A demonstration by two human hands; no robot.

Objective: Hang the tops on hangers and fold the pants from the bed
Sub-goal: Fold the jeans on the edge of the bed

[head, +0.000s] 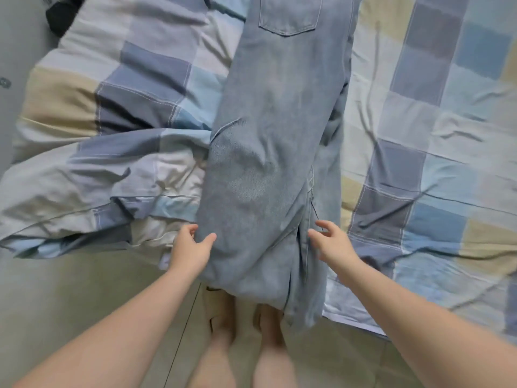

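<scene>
Far left, small black object [63,16] on grey floor [16,51], too blurred to identify. Next, rumpled checked duvet of blue, grey, beige and white cotton [112,130], heaped against the left side of the trousers.

Left hand [193,246] at that side: thumb on top of the cloth, fingers curled at the edge, pinching it.

Centre, long pale-blue denim jeans [274,135], laid lengthwise on the bed, one leg apparently stacked over the other. Back pocket [289,15] at the far end, cuffs hanging past the bed edge toward bare legs [221,345] below.

Right hand [333,243] just beside the right edge, fingers spread and loosely bent, gripping nothing. Contact with the denim unclear.

Far right, flat checked bedsheet in the same colours [433,163].

Probable step: raising the cuff end for a fold toward the waistband. Risks from here:
- One-sided pull, skewing the stacked legs.
- Under leg, already peeking out on the right, slipping further.
- Overhanging cuffs dragging the jeans off the bed.
- Duvet edge caught in the pinch and folded in.
</scene>
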